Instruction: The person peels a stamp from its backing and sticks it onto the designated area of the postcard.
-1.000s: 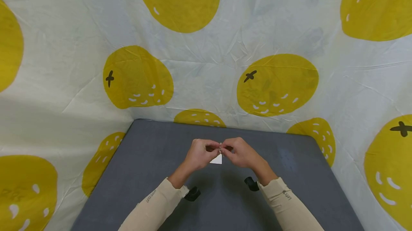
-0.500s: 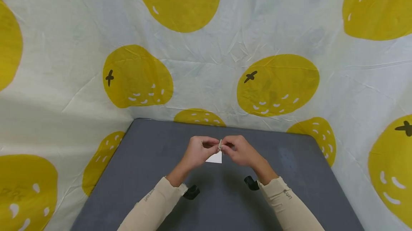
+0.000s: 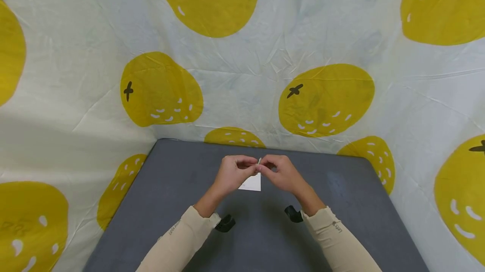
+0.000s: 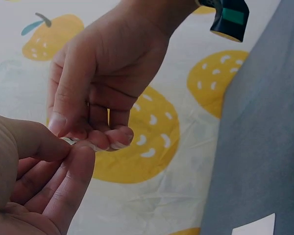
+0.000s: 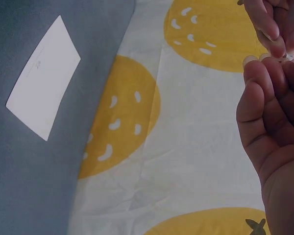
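Note:
Over the grey table, both hands meet fingertip to fingertip at a small pale thing (image 3: pixel 259 161), too small and too covered to name. My left hand (image 3: pixel 233 175) pinches it between thumb and fingers. From the other side my right hand (image 3: pixel 281 174) pinches it too, thumb against fingertips. In the left wrist view a whitish sliver (image 4: pixel 70 140) shows where the fingers meet. The right wrist view has a tiny light bit (image 5: pixel 285 59) between the fingertips, mostly hidden. Behind and below the hands lies a white paper card (image 3: pixel 250 183) with a faint small mark.
The grey table top (image 3: pixel 182 171) reaches back to a white cloth wall (image 3: pixel 242 95) printed with yellow fruit. Cloth also hangs at both sides. A black wrist camera (image 3: pixel 226 224) hangs below the left cuff, another black camera (image 3: pixel 293 214) below the right.
Both hands have risen slightly in the head view, still together at the small pale thing. More of the white card shows below them. The fingers have shifted around the pale thing, covering more of it.

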`<state>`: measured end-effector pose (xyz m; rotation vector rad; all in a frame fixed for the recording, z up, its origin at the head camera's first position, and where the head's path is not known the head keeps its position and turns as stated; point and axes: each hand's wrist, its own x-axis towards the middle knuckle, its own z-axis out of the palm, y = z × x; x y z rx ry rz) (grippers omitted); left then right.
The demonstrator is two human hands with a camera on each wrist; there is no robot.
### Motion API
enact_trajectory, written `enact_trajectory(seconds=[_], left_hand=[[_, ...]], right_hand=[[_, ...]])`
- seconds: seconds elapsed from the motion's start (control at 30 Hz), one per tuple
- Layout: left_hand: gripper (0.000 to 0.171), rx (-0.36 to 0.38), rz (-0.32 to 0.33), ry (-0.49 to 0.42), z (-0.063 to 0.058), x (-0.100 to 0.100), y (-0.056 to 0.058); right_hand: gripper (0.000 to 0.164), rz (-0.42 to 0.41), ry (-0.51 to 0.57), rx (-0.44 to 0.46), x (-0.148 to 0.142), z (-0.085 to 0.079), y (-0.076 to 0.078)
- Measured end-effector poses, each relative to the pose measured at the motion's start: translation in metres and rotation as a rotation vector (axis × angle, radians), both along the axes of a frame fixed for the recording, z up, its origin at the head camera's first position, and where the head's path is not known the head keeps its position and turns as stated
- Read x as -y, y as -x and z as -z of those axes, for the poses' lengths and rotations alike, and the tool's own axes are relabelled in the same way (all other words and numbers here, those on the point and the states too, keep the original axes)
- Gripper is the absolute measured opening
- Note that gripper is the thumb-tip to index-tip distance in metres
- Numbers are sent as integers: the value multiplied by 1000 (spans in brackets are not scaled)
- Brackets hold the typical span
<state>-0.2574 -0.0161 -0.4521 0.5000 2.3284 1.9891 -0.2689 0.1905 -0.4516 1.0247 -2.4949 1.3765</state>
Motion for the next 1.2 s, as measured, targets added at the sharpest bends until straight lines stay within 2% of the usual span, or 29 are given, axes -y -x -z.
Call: enact_trajectory(seconds=[0.2, 0.43, 0.7, 0.8, 0.93, 1.2], left_hand=[[19, -7, 6, -28, 1, -2, -2], [20, -33, 4, -36, 7, 1, -6], [30, 45, 32, -117, 14, 3, -9], [27, 73, 21, -134, 14, 2, -7], [23, 82, -8, -111, 13, 1, -6], [26, 43, -52, -145, 7, -3, -4]], right_hand=[[10, 4, 31, -27, -1, 3, -1], [11, 42, 2, -74, 3, 6, -8], [10, 57, -55, -159, 7, 9, -16], [10, 47, -66, -147, 6, 8, -16], [10, 46, -71, -130, 6, 7, -15], [13, 76, -49, -119, 4, 2, -10]])
